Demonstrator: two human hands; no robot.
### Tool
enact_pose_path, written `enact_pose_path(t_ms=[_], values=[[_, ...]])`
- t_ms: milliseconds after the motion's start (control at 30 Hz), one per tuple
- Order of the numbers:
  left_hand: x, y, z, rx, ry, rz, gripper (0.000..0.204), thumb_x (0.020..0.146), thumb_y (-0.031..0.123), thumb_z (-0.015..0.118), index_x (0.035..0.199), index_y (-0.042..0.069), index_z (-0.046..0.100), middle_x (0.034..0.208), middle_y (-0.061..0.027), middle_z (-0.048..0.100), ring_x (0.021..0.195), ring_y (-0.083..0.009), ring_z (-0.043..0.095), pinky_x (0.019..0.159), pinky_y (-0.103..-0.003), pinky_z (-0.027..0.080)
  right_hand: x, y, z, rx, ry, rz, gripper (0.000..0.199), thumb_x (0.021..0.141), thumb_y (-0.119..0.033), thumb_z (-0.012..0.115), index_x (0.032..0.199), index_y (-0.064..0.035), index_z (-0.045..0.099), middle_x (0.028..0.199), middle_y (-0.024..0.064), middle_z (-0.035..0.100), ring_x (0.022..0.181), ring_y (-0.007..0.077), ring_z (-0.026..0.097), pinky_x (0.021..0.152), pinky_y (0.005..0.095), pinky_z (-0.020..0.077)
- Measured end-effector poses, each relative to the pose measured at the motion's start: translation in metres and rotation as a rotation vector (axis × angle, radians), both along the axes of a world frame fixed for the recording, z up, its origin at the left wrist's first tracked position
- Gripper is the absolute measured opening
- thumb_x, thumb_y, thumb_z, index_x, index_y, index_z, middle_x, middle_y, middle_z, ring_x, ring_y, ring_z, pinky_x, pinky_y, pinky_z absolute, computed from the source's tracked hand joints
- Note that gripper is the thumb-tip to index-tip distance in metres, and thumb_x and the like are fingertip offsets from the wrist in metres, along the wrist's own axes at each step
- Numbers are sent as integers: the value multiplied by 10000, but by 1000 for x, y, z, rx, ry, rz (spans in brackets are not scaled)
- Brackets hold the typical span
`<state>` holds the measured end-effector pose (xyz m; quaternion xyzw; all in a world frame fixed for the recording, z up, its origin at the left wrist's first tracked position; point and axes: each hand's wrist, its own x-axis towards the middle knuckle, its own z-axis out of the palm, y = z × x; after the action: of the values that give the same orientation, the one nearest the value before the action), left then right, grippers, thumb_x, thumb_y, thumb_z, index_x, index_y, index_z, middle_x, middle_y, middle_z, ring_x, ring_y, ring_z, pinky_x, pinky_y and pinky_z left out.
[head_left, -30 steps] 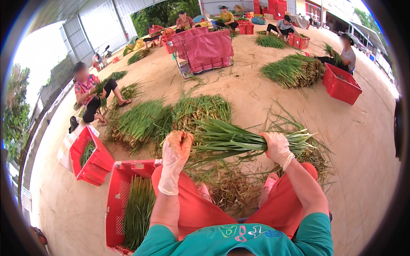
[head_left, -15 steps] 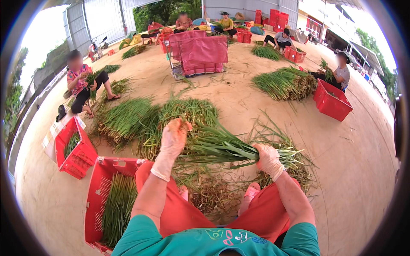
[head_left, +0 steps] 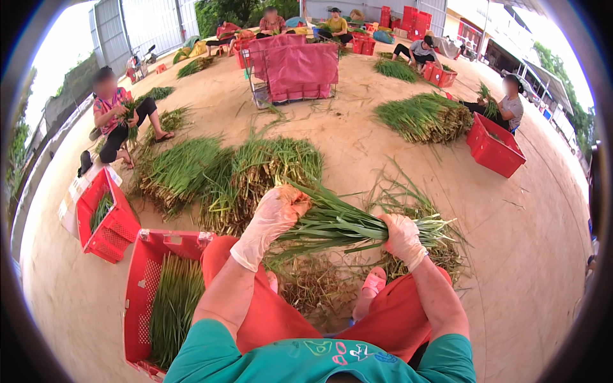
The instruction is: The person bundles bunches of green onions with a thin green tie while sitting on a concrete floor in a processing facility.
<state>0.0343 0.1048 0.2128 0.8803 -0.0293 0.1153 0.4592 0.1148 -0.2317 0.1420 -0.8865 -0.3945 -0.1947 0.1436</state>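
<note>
Brings left hand (head_left: 276, 212) in to leafy end of green bunch (head_left: 338, 222)

Holds bunch roughly level between both hands, just in front of the knees (head_left: 220, 255). Clamps gloved fingers of right hand (head_left: 402, 239) round the bunch near its pale stem ends; curls left fingers together at the leaf tips, impossible to tell whether pinched on any.

Has near red crate (head_left: 135, 300) close by at left, perforated at the side and filled with long green stalks (head_left: 174, 309) laid lengthwise. Has second red crate (head_left: 115, 233) farther left, with a smaller lot of greenery (head_left: 101, 212) inside, and third red crate (head_left: 497, 155) well off to the right, contents too small to make out.

Works over tan floor (head_left: 523, 255), strewn with dry trimmings (head_left: 313, 284) between the feet (head_left: 375, 281). Faces two heaps of stalks (head_left: 185, 167) side by side, with another heap (head_left: 421, 117) farther right. Looks across to pink-draped cart (head_left: 303, 71), seated co-workers (head_left: 119, 115), stacked crates (head_left: 415, 22) at the back, metal wall (head_left: 167, 25) and trees (head_left: 227, 16).
</note>
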Motion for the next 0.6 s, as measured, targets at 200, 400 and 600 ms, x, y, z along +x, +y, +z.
enact_pose_path(t_ms=[200, 400, 600], values=[[3, -8, -6, 51, -53, -25, 178, 782, 128, 704, 898, -6, 703, 746, -153, 657, 690, -170, 615, 619, -322, 453, 2, 1, -3, -13, 25, 7, 485, 654, -67, 741, 1118, -118, 610, 864, 93, 618, 851, 322, 626, 756, 433, 493], [11, -12, -9, 211, -9, -122, 217, 784, 164, 714, 813, -42, 656, 670, -128, 533, 528, -152, 509, 457, -333, 394, -3, 1, 0, -29, -22, 9, 368, 718, -65, 673, 1076, -109, 600, 841, 107, 618, 810, 324, 625, 722, 428, 498], [17, -11, -45, -355, -13, -146, 66, 820, -42, 538, 815, -94, 579, 688, -76, 508, 520, -129, 487, 416, -254, 342, -6, 2, -6, -82, 27, -12, 512, 627, -43, 724, 1122, -119, 618, 903, 96, 626, 873, 320, 620, 775, 420, 496]])
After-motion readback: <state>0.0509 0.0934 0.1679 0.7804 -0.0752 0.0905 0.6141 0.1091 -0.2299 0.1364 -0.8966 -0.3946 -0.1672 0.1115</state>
